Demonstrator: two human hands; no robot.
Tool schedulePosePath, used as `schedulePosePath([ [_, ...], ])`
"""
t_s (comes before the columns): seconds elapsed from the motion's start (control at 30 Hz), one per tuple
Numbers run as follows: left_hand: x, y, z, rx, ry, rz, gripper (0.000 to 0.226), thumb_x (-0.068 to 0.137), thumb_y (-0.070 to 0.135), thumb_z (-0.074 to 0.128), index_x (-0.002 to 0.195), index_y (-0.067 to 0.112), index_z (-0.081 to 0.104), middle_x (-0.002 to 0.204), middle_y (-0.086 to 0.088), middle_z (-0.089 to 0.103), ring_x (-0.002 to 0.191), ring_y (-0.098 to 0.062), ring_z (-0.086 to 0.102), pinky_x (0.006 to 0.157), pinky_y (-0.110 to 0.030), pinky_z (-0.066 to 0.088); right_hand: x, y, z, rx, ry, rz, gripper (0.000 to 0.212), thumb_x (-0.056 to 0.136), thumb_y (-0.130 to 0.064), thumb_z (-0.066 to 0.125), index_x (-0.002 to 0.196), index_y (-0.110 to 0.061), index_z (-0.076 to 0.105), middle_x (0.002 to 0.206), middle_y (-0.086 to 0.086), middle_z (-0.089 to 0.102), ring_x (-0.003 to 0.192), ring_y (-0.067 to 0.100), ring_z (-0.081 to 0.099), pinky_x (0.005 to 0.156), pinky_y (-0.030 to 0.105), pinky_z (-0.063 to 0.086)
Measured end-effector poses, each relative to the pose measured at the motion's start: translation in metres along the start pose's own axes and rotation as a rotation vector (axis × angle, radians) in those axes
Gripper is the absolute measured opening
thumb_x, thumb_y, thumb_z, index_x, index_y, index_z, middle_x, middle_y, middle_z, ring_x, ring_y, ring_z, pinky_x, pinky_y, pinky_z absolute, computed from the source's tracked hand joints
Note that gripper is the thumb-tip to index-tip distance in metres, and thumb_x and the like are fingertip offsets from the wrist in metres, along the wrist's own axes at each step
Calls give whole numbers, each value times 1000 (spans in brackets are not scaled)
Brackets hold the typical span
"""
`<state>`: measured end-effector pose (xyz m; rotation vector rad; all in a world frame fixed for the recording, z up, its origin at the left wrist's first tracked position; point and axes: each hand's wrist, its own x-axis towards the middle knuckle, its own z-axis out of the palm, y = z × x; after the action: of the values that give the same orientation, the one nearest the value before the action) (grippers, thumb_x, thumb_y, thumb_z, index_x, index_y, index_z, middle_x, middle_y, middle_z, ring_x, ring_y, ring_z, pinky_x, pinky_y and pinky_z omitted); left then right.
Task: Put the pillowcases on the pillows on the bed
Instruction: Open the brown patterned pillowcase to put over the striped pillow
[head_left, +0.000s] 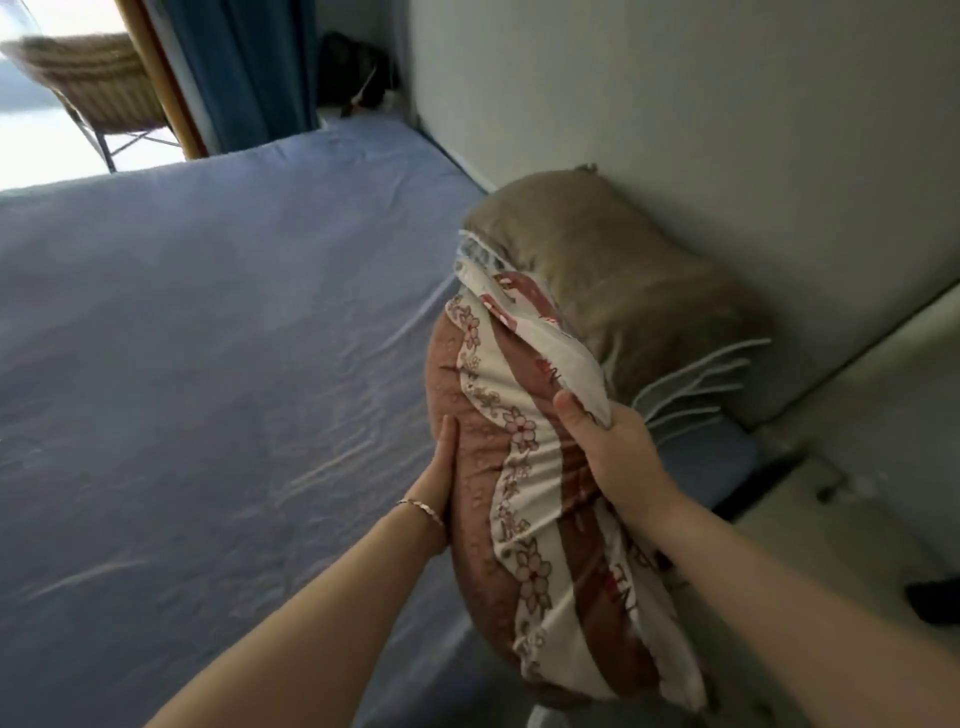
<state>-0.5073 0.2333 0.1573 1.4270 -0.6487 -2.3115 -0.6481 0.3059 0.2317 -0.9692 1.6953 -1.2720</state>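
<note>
Head view, near to far.

- Left hand, 6 o'clock, low centre: fingers straight and together, pressed flat against the left side of the pillow. Released, nothing clasped. Thin bracelet on that wrist.
- Right hand, 4 o'clock of the left hand: clenched on a bunch of pillowcase, thumb on top of the cloth.
- Pillow: reddish-brown, held on edge between both hands, its long axis running 6 to 12 o'clock. It is above the bed's right edge.
- Pillowcase: white with brown stripes and flower bands, gathered in folds along the pillow's right side. A loose end rises past the right hand toward 12 o'clock. I cannot tell how much of the pillow is inside it.
- Second pillow, tan, bare: at 1 o'clock of the held pillow, lying on the bed against the wall.
- Bed: blue sheet, lightly creased, filling 7 to 11 o'clock.
- Far end, 11 o'clock: blue curtain, and left of it a wicker chair in bright light.
</note>
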Motion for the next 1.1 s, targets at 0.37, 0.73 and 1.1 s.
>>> schedulePosePath([
  [0.37,47,79,165,192,143,247,52,73,42,74,113,11,61,101,-11,68,90,-28,66,86,-43,54,128,-6,-175,-350,117,134,25,95,-35,49,90,-14,61,84,-1,61,87,18,59,70,25,40],
  [0.73,83,226,304,373,135,857,42,78,35,71,107,18,45,102,7,57,101,-15,56,92,-33,47,295,-97,-263,-257,278,-121,39,95,-39,48,62,-18,45,57,-2,48,45,10,46,34,14,32],
  [1.1,258,206,352,375,445,-12,120,61,65,71,145,7,9,148,-15,24,134,-34,30,110,-44,30,453,16,-302,-354,-192,555,126,52,-79,61,148,-11,17,151,8,29,136,26,33,114,36,25],
])
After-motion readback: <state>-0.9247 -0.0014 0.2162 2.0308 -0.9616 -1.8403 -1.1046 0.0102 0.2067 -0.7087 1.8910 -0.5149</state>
